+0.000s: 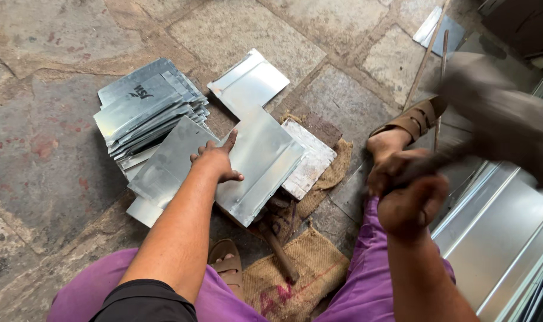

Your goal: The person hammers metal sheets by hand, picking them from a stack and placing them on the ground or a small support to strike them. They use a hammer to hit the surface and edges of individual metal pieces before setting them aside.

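A bent sheet-metal piece [261, 162] is pressed flat at the centre of the frame by the left hand [216, 160], whose fingers are spread open on it rather than closed around it. The sheet is laid over a pale block [310, 160] resting on burlap sacking [301, 271]. At centre right, a blurred mallet [498, 128] is gripped by its handle in the clenched right hand [410, 206]. A stack of similar metal sheets [146, 107] is seen at upper left on the stone floor [39, 149].
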